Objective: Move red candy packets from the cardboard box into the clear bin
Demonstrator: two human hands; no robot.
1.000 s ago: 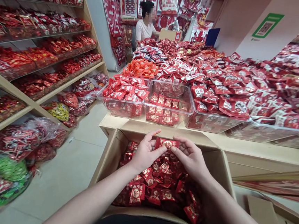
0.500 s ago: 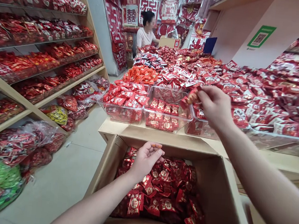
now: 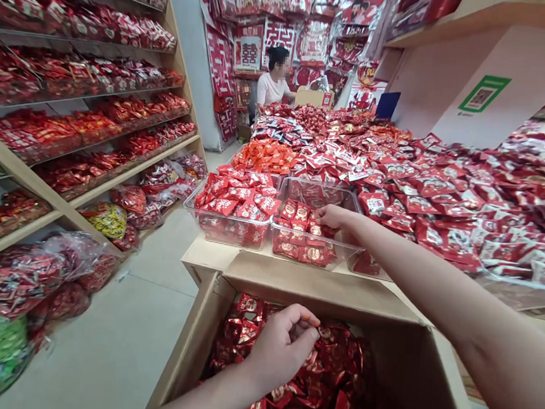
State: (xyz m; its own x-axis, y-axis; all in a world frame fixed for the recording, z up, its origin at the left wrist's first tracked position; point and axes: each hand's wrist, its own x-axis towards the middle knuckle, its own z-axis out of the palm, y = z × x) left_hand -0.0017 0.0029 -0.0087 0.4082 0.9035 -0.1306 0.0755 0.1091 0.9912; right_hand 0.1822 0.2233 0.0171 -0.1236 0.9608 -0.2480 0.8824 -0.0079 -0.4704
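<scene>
My right hand (image 3: 334, 217) reaches down into the middle clear plastic bin (image 3: 282, 234) on the counter. Its fingers are curled on the small red packets (image 3: 300, 212) lying in rows there. My left hand (image 3: 283, 347) hovers low over a cardboard box (image 3: 294, 281) full of loose red packets (image 3: 328, 387). Its fingers are curled in against the thumb, and nothing shows inside them. A second clear bin (image 3: 225, 229) to the left is heaped with larger red packets.
The counter (image 3: 203, 259) is covered far back with piles of red packets (image 3: 427, 186). Shelves (image 3: 63, 202) of red bags line the left wall above a tiled aisle (image 3: 108, 343). A person (image 3: 273, 83) stands at the far end.
My right hand carried red packets up from the box to the counter and has dropped into the middle clear bin. My left hand sank closer to the packets in the box.
</scene>
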